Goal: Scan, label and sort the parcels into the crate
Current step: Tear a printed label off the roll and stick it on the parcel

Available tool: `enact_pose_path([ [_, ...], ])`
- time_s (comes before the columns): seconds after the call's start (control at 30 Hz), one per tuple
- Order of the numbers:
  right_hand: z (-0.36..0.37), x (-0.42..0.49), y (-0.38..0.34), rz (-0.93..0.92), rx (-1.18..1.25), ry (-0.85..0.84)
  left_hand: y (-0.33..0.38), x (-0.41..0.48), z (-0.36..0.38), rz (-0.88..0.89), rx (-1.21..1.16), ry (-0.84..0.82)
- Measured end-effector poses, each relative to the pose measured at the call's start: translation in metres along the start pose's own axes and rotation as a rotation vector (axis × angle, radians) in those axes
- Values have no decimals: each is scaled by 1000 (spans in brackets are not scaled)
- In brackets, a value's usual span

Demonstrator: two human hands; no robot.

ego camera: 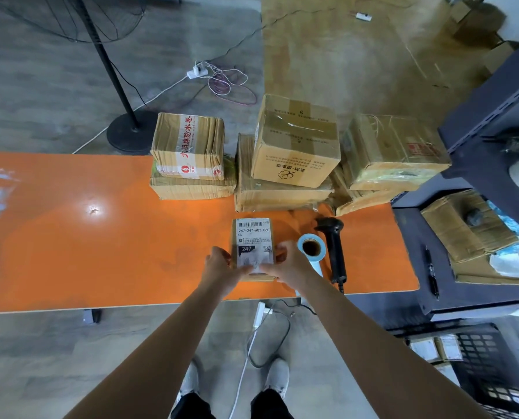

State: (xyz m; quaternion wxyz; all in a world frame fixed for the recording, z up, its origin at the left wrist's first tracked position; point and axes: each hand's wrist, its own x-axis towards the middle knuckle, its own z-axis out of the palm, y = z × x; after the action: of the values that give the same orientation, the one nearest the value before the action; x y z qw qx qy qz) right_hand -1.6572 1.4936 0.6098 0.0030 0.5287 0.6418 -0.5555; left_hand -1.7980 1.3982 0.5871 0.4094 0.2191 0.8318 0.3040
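Note:
A small cardboard parcel (253,237) with a white shipping label lies on the orange table (101,237) near its front edge. My left hand (219,263) holds the parcel's left side. My right hand (288,261) grips its right side, thumb on the label's lower part. A blue-and-white roll of labels (311,247) stands just right of the parcel. A black barcode scanner (333,246) lies beside the roll. A black plastic crate (481,367) sits on the floor at the lower right with a few labelled parcels inside.
Several cardboard boxes (294,140) are stacked along the table's far edge. A dark metal shelf (463,237) stands at the right with a pen (431,272) and cardboard on it. A fan stand (128,131) and cables lie on the floor beyond.

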Motion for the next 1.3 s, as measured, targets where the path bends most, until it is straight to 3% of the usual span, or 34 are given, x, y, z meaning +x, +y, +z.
enact_pose_path([
  [0.17, -3, 1, -1, 7, 36, -4, 10, -6, -1, -27, -96, 1],
  [0.33, -10, -7, -13, -113, 51, 51, 32, -31, -1, -69, -271, 124],
  [0.47, -24, -15, -20, -57, 142, -20, 46, -42, -1, -58, -323, 172],
  [0.57, -37, -28, -18, -23, 211, 17, 54, -50, 1, -27, -320, 152],
  [0.93, -58, -113, 36, -25, 480, 349, 72, -101, 32, 121, -209, -151],
  [1.3, -17, -270, 133, 204, 622, 884, 28, -207, 99, 404, 32, -601],
])
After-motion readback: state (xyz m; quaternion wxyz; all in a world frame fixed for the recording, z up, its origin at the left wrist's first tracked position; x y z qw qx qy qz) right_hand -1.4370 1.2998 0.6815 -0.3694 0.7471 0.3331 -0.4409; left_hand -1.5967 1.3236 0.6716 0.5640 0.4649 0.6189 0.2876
